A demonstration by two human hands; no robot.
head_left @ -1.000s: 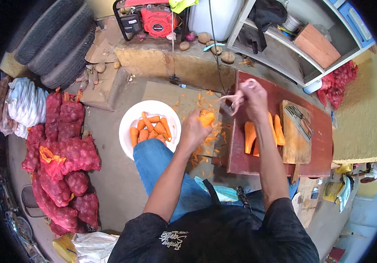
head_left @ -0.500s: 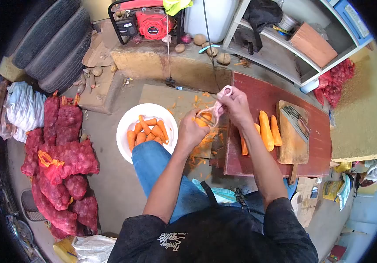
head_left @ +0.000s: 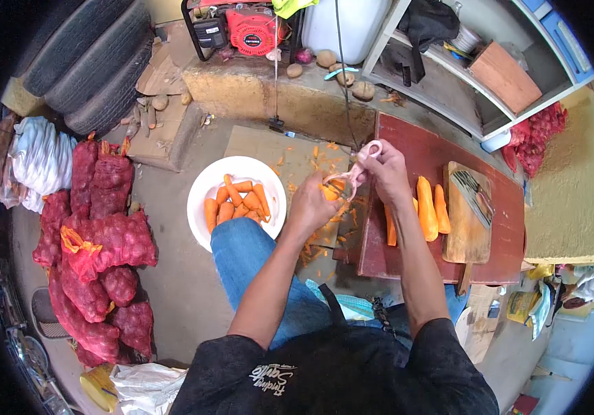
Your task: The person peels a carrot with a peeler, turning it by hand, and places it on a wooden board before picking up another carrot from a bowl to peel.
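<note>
My left hand [head_left: 310, 205] is closed around a carrot [head_left: 333, 189], whose orange end shows past the fingers. In my right hand [head_left: 388, 174] is a pink Y-shaped peeler [head_left: 357, 170], gripped by its looped handle, with its head against the carrot. Below and around both hands, orange peelings [head_left: 317, 160] are scattered on a flat sheet of cardboard [head_left: 247, 143]. To the left stands a white bowl [head_left: 197, 225] with several carrots [head_left: 242, 200] in it. Peeled carrots [head_left: 426, 213] lie right of my right hand on a red tabletop [head_left: 402, 142].
A wooden cutting board [head_left: 459, 238] with a knife [head_left: 475, 194] on it rests on the red tabletop. Red net sacks [head_left: 107, 238] are piled at left, near stacked tires [head_left: 96, 76]. A concrete ledge [head_left: 241, 97] and a shelf unit [head_left: 442, 83] stand ahead.
The camera view has shifted slightly, so the surroundings appear a little higher and mostly further right. Both hands keep their grips, and the peeler head remains at the carrot.
</note>
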